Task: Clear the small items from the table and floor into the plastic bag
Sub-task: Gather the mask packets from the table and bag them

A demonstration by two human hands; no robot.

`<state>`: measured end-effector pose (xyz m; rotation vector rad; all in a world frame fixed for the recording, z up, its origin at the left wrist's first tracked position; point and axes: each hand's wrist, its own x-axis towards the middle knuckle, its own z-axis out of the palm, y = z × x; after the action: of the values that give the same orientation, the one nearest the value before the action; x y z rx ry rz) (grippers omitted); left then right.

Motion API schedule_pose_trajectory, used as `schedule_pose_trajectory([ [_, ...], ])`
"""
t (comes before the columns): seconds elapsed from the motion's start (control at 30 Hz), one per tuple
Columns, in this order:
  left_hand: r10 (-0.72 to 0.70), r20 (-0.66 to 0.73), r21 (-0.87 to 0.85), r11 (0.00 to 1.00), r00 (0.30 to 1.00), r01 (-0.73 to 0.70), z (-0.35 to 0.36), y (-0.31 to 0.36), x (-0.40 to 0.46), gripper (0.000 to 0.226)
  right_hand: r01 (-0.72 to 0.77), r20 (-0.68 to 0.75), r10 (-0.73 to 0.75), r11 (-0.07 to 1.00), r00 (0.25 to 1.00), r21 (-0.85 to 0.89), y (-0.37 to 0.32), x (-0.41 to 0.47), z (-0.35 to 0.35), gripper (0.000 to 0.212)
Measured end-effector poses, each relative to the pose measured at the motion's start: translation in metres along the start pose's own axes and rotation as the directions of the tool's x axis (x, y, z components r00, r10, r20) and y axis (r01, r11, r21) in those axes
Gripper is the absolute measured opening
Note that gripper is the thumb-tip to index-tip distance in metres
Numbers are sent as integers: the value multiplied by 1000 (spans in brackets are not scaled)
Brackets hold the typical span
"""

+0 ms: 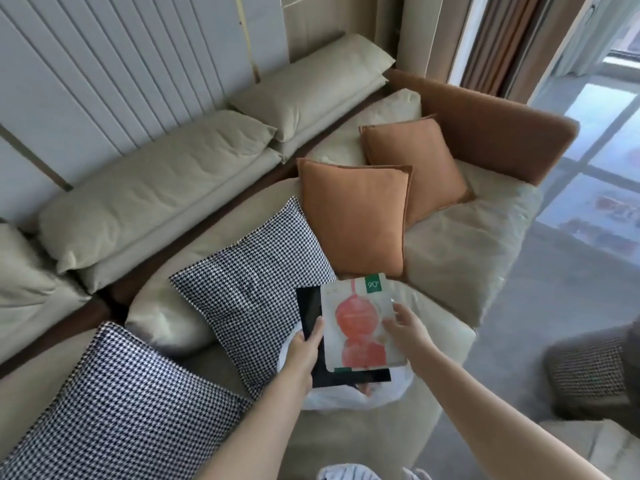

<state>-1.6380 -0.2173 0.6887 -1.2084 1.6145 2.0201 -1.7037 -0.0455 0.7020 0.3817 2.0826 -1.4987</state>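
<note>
A white plastic bag sits low in the view at about 6 o'clock from the frame's centre, on the front edge of the beige sofa seat. Most of its mouth is covered by the things held over it; something small and reddish shows inside near its rim, too hidden to identify.

Directly above the bag are two flat items. The upper one is a white packet printed with red-orange rounded shapes stacked one over the other; a green square in its top corner, toward 12 o'clock, reads "90", and a green strip runs along its bottom edge. Other print on it is too faint to read. Beneath it, showing at the 9 o'clock side and along the 6 o'clock edge, is a flat black item with no legible marking.

The left hand grips the black item at its 9 o'clock edge, thumb laid across the top face. The right hand is at the packet's 3 o'clock edge, fingers bent onto its face, pinching it there.

Two houndstooth cushions lie at 9 and 8 o'clock of the bag, and two orange cushions at 12 to 1 o'clock.
</note>
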Motion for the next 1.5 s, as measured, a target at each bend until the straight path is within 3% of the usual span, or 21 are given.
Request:
schedule_pose_trajectory([
  [0.13, -34, 20, 108, 994, 999, 32, 5, -12, 5, 50, -39, 99, 52, 991, 994, -125, 15, 14, 11, 33],
  [0.27, -122, -24, 127, 984, 992, 124, 6, -38, 33, 82, -147, 160, 193, 954, 968, -262, 28, 27, 14, 46],
  [0.4, -272, -60, 182, 943, 960, 278, 10, -43, 43, 61, -219, 167, 332, 851, 928, -477, 46, 48, 20, 54],
  [0.47, -331, -66, 180, 924, 941, 338, 10, -48, 58, 61, -213, 192, 366, 813, 911, -541, 50, 62, 23, 49],
  [0.6, -352, -155, 194, 905, 923, 378, 8, -58, 93, 50, -177, 216, 385, 762, 897, -623, 58, 97, 32, 43],
  [0.7, -346, -218, 128, 917, 913, 378, 4, -63, 112, 22, -126, 262, 375, 750, 889, -649, 60, 123, 46, 46],
  [0.93, -299, -163, 58, 948, 940, 311, -1, -86, 129, 30, -25, 289, 279, 757, 916, -653, 82, 146, 73, 55],
  [1.07, -309, -167, 133, 934, 936, 332, -4, -94, 122, 41, 40, 301, 267, 684, 915, -728, 91, 130, 63, 59],
  [1.17, -364, -117, 255, 888, 924, 382, -1, -93, 103, 46, 150, 313, 199, 571, 929, -807, 87, 110, 54, 49],
  [1.3, -410, -37, 388, 835, 912, 391, 5, -91, 69, 38, 202, 317, 182, 469, 931, -860, 86, 77, 48, 45],
  [1.37, -365, -3, 386, 858, 931, 338, 7, -90, 57, 30, 187, 294, 138, 508, 946, -841, 81, 61, 42, 47],
  [1.5, -211, 56, 434, 885, 976, 166, 10, -78, 39, 38, 153, 216, 13, 664, 976, -732, 71, 28, 26, 44],
])
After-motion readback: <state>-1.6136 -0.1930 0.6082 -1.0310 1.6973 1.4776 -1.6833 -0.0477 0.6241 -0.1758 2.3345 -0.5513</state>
